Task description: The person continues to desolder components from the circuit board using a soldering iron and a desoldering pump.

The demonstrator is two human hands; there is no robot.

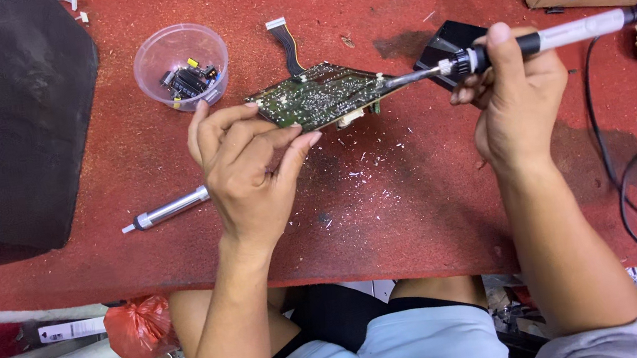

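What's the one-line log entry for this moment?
left hand: holds circuit board tilted | right hand: grips soldering iron, tip at board edge | desoldering pump: lies on table

A flat green printed circuit board [320, 94], its solder side speckled with silvery joints facing up, is held tilted just above the red counter [388, 194], pinched at its near-left edge. A slim soldering iron [534, 43] with a black grip, white barrel and dark trailing cord lies nearly level, its metal tip touching the board's right end.
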